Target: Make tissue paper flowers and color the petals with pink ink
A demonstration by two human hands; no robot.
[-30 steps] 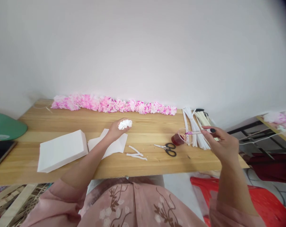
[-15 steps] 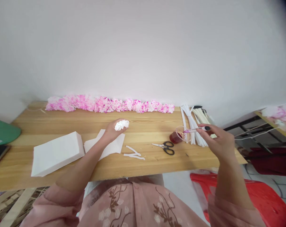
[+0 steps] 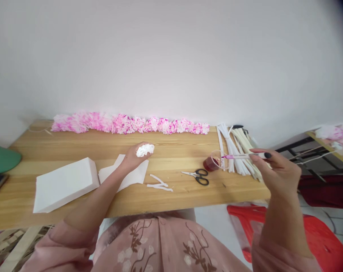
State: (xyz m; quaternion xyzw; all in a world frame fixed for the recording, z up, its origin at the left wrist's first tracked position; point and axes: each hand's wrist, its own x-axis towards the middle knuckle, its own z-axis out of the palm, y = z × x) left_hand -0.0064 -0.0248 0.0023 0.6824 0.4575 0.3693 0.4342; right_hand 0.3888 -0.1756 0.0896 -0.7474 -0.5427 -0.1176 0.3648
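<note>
My left hand (image 3: 135, 155) is closed around a crumpled white paper bunch (image 3: 145, 150) above the table. In my right hand (image 3: 279, 170) is a slim, pale, pen-like tool (image 3: 242, 156) with a pink front part and a black rear end; its exact kind is unclear. Its tip lies over the rim of a clear cup of dark red liquid (image 3: 211, 164). Left of the cup are black-handled scissors (image 3: 201, 176). White paper sheets (image 3: 134, 176) lie partly under my left forearm, with thin white strips (image 3: 160, 185) nearby.
A pink-and-white ruffled row (image 3: 126, 124) runs along the wall. A white paper stack (image 3: 66, 185) sits at left, near a green object (image 3: 2, 158). Bundles of white strips (image 3: 233, 155) and cream strips (image 3: 245, 141) lie at right. A red stool (image 3: 321, 238) stands below.
My right hand has moved right, drawing the pen-like tool back so more of its length shows past the cup. My left hand keeps its hold on the white paper bunch.
</note>
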